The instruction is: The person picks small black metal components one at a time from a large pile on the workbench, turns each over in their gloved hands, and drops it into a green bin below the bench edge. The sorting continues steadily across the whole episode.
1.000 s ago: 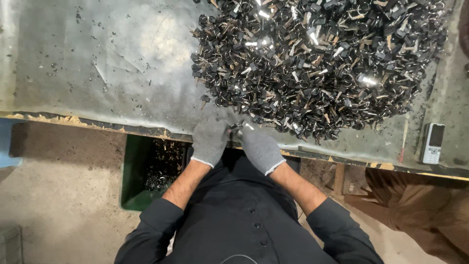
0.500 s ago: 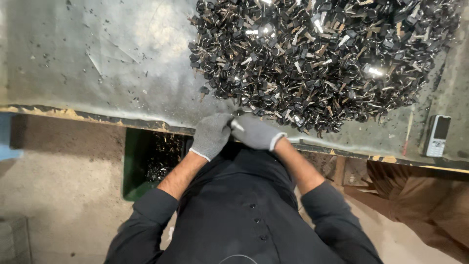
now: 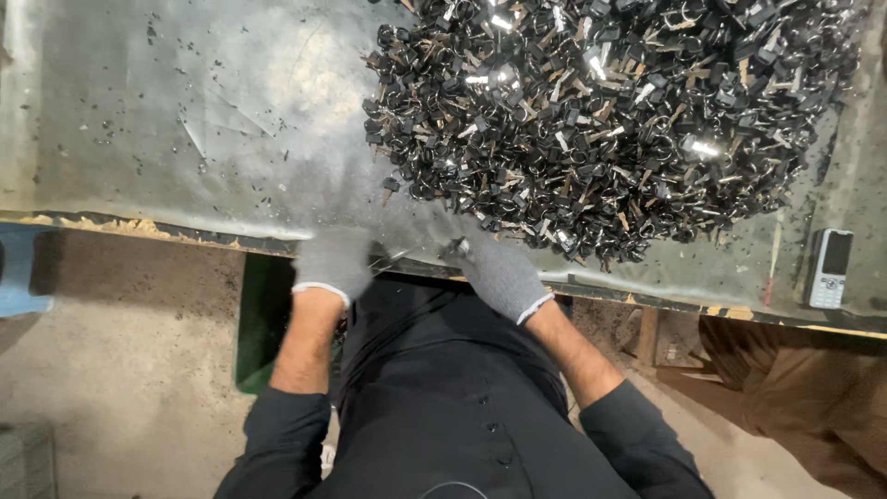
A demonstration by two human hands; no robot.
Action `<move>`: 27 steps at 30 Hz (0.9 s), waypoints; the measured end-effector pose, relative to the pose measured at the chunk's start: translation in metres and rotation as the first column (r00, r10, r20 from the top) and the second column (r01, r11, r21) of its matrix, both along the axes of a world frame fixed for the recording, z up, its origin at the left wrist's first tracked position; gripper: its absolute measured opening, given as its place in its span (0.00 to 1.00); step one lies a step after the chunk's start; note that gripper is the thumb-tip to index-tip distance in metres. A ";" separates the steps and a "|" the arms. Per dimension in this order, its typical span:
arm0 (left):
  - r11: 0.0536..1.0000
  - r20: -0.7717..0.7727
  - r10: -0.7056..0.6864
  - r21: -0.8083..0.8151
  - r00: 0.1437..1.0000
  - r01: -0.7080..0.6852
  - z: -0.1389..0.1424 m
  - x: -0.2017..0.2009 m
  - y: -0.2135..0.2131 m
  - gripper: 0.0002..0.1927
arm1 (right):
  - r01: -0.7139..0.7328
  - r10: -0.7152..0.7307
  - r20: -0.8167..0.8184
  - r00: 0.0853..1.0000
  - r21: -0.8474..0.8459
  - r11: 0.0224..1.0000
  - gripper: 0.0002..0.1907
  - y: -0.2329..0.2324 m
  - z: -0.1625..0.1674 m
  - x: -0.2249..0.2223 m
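A big pile of small black and shiny metal parts [image 3: 601,120] lies on the metal-covered table [image 3: 185,139]. Both my hands wear grey gloves and sit at the table's near edge, just below the pile. My left hand [image 3: 334,263] is blurred, fingers curled over the edge, and a thin metal piece [image 3: 393,259] shows beside it. My right hand [image 3: 499,274] pinches a small dark part [image 3: 457,248] at its fingertips, close to the pile's lower rim.
A green bin [image 3: 259,319] stands under the table by my left forearm. A small phone [image 3: 829,268] lies on the table's right side. A person in brown clothing [image 3: 795,407] is at the lower right. A blue object [image 3: 18,273] sits at the far left.
My hands were together at the table edge. They have now moved apart, the left sliding left and down toward the bin, the right staying near the pile.
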State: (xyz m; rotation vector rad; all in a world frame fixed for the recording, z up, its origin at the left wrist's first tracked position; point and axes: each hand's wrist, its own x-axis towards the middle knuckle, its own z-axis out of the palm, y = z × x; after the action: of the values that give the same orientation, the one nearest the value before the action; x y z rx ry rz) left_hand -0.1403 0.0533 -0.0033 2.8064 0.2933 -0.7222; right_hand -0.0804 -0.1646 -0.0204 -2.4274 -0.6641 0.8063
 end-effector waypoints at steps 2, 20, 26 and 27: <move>0.995 0.221 0.097 -0.059 0.970 -0.086 -0.002 0.008 0.007 0.09 | 0.017 -0.017 0.065 0.998 0.006 1.000 0.29 0.002 0.004 -0.004; 0.926 0.397 0.153 -0.378 0.905 0.009 -0.037 0.021 -0.067 0.20 | 0.036 -0.035 0.123 0.992 -0.007 0.999 0.31 -0.009 -0.008 -0.011; 0.926 0.550 0.150 -0.368 0.822 0.077 -0.043 0.017 -0.059 0.10 | 0.010 -0.009 0.016 1.000 -0.032 0.999 0.32 -0.002 -0.007 0.003; 0.954 0.614 0.053 -0.264 0.788 0.142 -0.045 0.018 -0.060 0.08 | 0.017 -0.018 -0.026 0.999 -0.067 0.998 0.31 0.001 -0.010 0.003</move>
State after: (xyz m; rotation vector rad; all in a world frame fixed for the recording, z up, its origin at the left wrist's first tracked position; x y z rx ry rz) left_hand -0.1224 -0.0062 -0.0484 2.5753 -0.0094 0.1703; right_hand -0.0773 -0.1633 -0.0306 -2.4746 -0.6139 0.8655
